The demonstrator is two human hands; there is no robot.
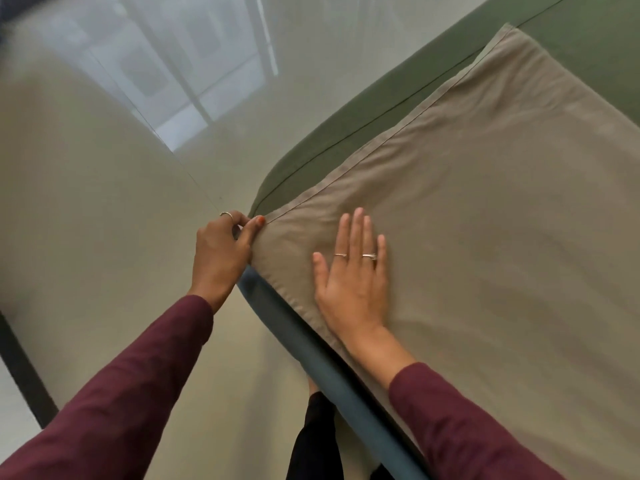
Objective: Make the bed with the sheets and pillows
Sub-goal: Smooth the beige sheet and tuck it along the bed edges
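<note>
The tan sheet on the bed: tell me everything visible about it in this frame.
The tan sheet is a thin, matte woven cloth with a stitched hem along its far edge. It lies spread nearly flat, faintly rippled, over the green sheet, which shows beyond that hem. Its near edge hangs slightly over the blue bed edge. The left hand pinches its corner; the right hand presses flat on it, fingers spread.

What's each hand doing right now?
Left hand: pinching the corner of the tan sheet.
Right hand: open, flat on the tan sheet.
</note>
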